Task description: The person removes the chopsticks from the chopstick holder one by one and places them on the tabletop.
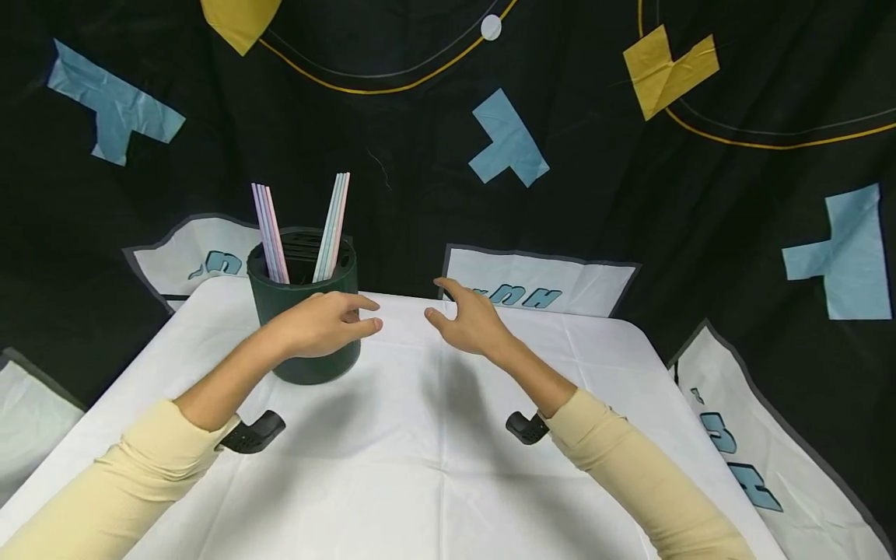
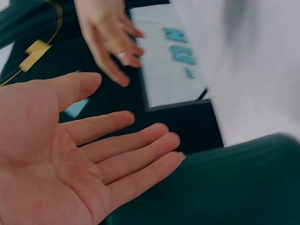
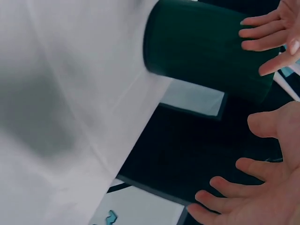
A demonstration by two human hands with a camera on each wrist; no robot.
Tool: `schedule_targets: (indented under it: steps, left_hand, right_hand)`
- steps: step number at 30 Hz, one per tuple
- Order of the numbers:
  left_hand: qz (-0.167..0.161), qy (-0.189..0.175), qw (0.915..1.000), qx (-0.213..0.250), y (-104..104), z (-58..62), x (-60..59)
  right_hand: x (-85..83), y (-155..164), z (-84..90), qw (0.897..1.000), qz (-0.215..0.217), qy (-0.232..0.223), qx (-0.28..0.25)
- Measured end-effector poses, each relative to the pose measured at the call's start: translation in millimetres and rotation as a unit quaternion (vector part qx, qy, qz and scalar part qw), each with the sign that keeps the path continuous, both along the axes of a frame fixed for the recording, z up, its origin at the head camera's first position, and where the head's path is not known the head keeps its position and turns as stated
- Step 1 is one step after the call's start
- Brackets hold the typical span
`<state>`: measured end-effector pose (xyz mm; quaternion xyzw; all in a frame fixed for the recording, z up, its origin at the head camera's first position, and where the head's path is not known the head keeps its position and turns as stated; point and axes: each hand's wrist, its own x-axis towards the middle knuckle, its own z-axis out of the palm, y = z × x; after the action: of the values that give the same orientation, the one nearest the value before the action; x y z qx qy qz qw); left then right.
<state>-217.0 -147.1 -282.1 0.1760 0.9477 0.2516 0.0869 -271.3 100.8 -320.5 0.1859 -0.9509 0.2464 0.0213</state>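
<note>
Dark green cup sits on the far left part of the desk, which has a white cloth on it. It's got 2 bunches of pastel straws sticking up, 1 leaning left and 1 right. Left hand is right in front of the cup with fingers straight and loose, gripping nothing; can't tell if it touches. Right hand hovers just right of it, fingers spread open and empty, palms facing each other.
</note>
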Motion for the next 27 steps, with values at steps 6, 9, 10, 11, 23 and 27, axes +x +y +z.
schedule_targets:
  steps: [6, 9, 10, 11, 23, 27]
  left_hand:
    - [0.037, 0.016, 0.9984, 0.039, -28.0, 26.8, 9.2]
    - [0.057, 0.02, 0.9968, 0.053, -43.4, 37.6, 11.4]
    - [0.062, 0.022, 0.9962, 0.056, -48.8, 40.6, 11.8]
    - [0.071, 0.022, 0.9954, 0.061, -53.9, 43.4, 12.1]
    - [0.22, 0.071, 0.9578, 0.171, -101.2, 40.5, 6.2]
    - [0.278, 0.095, 0.9322, 0.211, -110.8, 31.4, -0.7]
  right_hand:
    - [-3.2, -17.4, 18.5, 0.999, 0.022, -0.01, -0.034]
    - [-5.5, -27.4, 27.3, 0.998, 0.028, -0.021, -0.056]
    - [-6.3, -30.7, 30.0, 0.997, 0.03, -0.025, -0.062]
    - [-7.1, -34.0, 32.7, 0.997, 0.03, -0.03, -0.068]
    - [-21.2, -73.3, 47.4, 0.98, 0.02, -0.105, -0.169]
    - [-25.6, -86.0, 47.0, 0.966, 0.014, -0.135, -0.222]
